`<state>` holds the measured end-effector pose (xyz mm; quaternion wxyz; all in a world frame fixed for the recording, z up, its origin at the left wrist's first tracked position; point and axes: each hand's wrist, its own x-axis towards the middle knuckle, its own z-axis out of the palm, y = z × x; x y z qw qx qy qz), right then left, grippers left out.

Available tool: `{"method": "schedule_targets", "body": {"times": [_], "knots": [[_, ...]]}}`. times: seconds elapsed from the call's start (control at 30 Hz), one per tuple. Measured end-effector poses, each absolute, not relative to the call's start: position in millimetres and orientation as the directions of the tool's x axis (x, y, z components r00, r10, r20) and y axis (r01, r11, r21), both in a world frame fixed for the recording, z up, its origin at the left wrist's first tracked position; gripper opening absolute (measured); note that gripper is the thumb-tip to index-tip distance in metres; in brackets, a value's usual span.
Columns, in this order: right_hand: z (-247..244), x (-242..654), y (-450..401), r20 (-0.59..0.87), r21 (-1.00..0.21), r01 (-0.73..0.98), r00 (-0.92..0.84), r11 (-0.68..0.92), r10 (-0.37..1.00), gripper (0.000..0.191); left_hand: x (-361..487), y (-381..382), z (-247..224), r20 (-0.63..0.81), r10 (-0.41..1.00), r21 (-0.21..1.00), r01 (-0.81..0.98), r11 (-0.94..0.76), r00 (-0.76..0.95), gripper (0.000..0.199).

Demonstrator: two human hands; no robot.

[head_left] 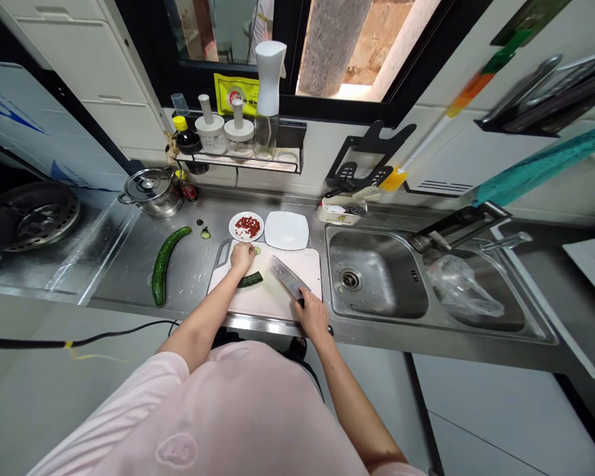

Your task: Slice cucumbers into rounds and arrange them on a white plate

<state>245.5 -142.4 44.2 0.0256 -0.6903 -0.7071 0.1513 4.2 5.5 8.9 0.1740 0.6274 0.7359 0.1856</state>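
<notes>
My right hand (313,316) grips the black handle of a steel chef's knife (288,277), whose blade lies angled over a white plastic cutting board (272,299). My left hand (242,258) rests on the board's far part, its fingertips beside a pale cucumber slice (258,250). A dark green cucumber piece (250,279) lies on the board between my hands. A long cucumber (163,266) lies on the steel counter to the left, with small slices (205,233) near its tip. Chopped red chili sits on a small round plate (246,227), next to a white square plate (286,230).
A steel pot (149,193) and a gas burner (30,217) stand left. A steel sink (377,272) with a plastic bag (463,287) lies right of the board. A shelf (238,158) holds jars and bottles along the wall, below a window.
</notes>
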Motion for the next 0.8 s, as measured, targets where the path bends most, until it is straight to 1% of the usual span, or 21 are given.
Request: {"method": "schedule_targets", "body": {"times": [0.2,0.33,0.43,0.6,0.8], "knots": [[42.4,245.3,-141.9,-0.171,-0.277,0.961,-0.029,-0.019,0.985,0.038,-5.4,-15.3,8.4,0.066,0.975,0.6,0.789,0.133,-0.214,0.019],[43.2,241.7,-141.0,-0.185,-0.299,0.954,-0.033,-0.024,0.982,0.034,-12.0,-42.4,9.8,0.089,0.978,0.649,0.755,0.088,-0.191,0.019],[45.6,236.9,-140.4,-0.216,-0.294,0.955,-0.018,-0.047,0.976,0.033,-15.2,-61.2,13.6,0.098,0.984,0.653,0.756,0.052,-0.152,0.02],[50.1,229.4,-138.2,-0.247,-0.274,0.96,-0.017,-0.053,0.969,0.035,-18.3,-79.0,18.8,0.119,0.983,0.637,0.77,0.032,-0.139,0.019],[51.0,223.4,-136.9,-0.272,-0.312,0.949,-0.04,-0.049,0.962,0.035,-19.6,-90.7,18.0,0.135,0.986,0.618,0.786,-0.008,-0.097,0.02]]}}
